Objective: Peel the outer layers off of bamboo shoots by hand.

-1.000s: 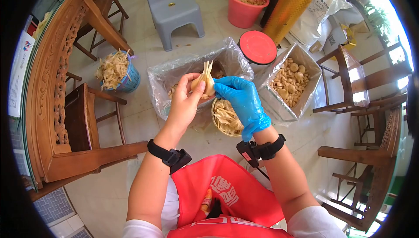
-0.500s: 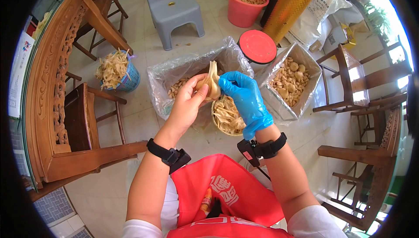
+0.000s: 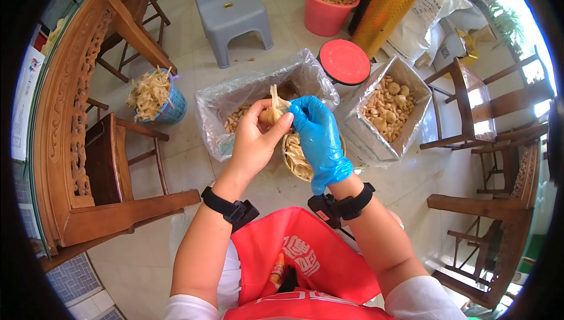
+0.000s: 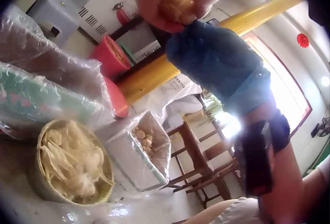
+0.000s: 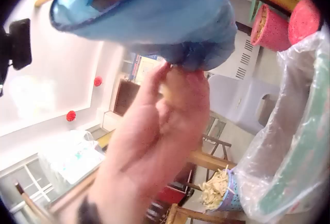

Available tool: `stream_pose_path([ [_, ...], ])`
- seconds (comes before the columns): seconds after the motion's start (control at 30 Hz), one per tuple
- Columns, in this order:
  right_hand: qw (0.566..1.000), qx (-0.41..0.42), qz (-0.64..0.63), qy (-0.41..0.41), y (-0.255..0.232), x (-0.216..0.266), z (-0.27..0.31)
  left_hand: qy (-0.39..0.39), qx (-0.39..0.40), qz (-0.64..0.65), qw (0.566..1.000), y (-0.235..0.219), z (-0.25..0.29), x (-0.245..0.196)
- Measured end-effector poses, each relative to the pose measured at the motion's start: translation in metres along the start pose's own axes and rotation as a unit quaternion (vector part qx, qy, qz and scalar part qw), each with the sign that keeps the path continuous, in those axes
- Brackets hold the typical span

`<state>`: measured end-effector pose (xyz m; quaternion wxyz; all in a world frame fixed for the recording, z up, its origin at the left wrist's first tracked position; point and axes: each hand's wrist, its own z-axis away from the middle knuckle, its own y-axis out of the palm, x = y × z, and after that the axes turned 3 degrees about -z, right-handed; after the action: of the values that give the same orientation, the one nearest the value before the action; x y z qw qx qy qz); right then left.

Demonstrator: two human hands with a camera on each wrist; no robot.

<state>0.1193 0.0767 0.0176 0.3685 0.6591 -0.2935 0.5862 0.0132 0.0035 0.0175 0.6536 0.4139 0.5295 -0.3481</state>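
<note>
My bare left hand [image 3: 257, 138] grips a garlic bulb [image 3: 269, 115], its dry stalk pointing up, thumb on the near side. My right hand [image 3: 320, 138], in a blue glove, pinches at the papery skin on the bulb's right side. In the left wrist view the bulb [image 4: 176, 6] shows between curled fingers, with the glove [image 4: 216, 62] right against it. The glove hides most of the contact in the right wrist view. Below the hands stands a round tub [image 4: 44, 175] of peeled skins. Behind them is a plastic-lined box [image 3: 214, 105] holding garlic cloves.
Another lined box [image 3: 367, 135] with cloves and bulbs stands right. A red lid [image 3: 345, 61] lies behind, near a pink bucket [image 3: 323, 17]. A blue basket [image 3: 175, 105] of skins is left. Around are a grey plastic chair [image 3: 232, 17] and wooden chairs [image 3: 470, 105].
The bulb has shifted left and tilted between my hands. My gloved right hand first moved slightly right, then came back left and lower, still at the bulb's right side.
</note>
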Motion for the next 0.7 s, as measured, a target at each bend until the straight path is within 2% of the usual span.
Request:
stream_pose_path([
  [0.07,0.999,-0.021,-0.027,0.027,0.000,0.000,-0.001,0.053,-0.034,-0.031,0.998,0.001,-0.001,0.009],
  [0.17,0.998,0.008,-0.031,0.061,-0.003,0.000,-0.003,0.055,-0.032,-0.094,0.994,-0.005,-0.001,0.013],
  [0.27,0.998,0.024,-0.034,0.056,-0.005,0.003,-0.004,0.078,-0.045,-0.063,0.994,-0.003,-0.001,0.013],
  [0.33,0.994,0.026,0.009,0.101,-0.005,0.012,-0.005,0.073,-0.035,-0.079,0.994,-0.007,-0.002,0.017],
  [0.47,0.993,0.075,0.010,0.091,-0.009,0.014,-0.008,0.033,0.012,-0.124,0.992,-0.011,0.002,0.011],
  [0.57,0.991,0.096,0.000,0.098,-0.015,0.008,-0.010,0.067,0.014,-0.048,0.996,-0.003,0.004,-0.001],
  [0.63,0.991,0.016,-0.080,0.101,-0.011,0.006,-0.010,0.055,0.009,-0.030,0.998,-0.007,0.002,-0.004],
  [0.7,0.991,-0.004,-0.094,0.099,-0.012,0.008,-0.010,0.041,0.004,-0.011,0.999,-0.010,0.002,-0.009],
])
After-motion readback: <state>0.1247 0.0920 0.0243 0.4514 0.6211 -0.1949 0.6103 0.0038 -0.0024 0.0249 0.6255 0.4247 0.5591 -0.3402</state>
